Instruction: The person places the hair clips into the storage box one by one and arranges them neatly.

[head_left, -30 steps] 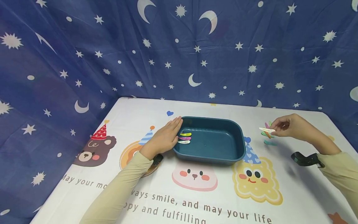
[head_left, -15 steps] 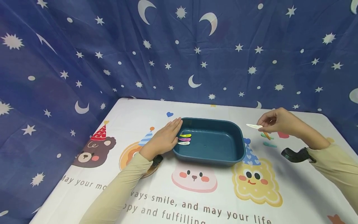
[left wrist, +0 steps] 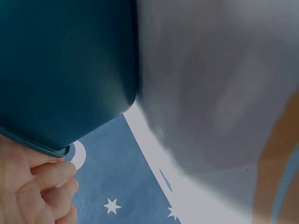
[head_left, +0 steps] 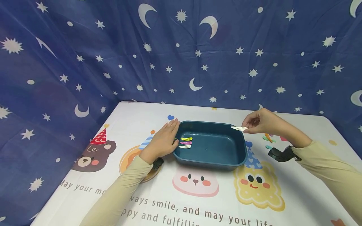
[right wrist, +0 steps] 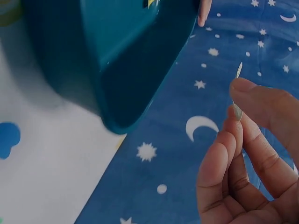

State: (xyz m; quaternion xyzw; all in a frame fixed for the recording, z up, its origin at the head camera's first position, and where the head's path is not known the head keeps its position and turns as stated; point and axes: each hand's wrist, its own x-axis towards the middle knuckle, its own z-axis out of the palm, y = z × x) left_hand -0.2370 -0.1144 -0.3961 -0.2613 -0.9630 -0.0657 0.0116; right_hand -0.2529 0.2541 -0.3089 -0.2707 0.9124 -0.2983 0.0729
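A dark teal plastic basin [head_left: 209, 164] stands mid-table. Near its left wall a yellow hair clip [head_left: 186, 138], a pink hair clip [head_left: 185, 142] and a white hair clip [head_left: 185, 147] lie in a row. My left hand [head_left: 162, 141] rests on the basin's left rim, its fingers extended along it; in the left wrist view the fingers touch the rim. Above the far right corner of the rim, my right hand [head_left: 261, 122] pinches another white hair clip [head_left: 238, 128] between thumb and fingers. The right wrist view shows this clip [right wrist: 238, 70] edge-on, apart from the basin.
Right of the basin, partly hidden by the right arm, lie an orange hair clip [head_left: 268, 137], a green one [head_left: 272, 141] and a teal one [head_left: 268, 147]. The white printed tablecloth [head_left: 158, 204] covers the table. A blue starry curtain [head_left: 169, 47] hangs behind and at the left.
My right hand has carried the white hair clip leftward from over the loose clips to the basin's right rim. My left hand stays on the left rim.
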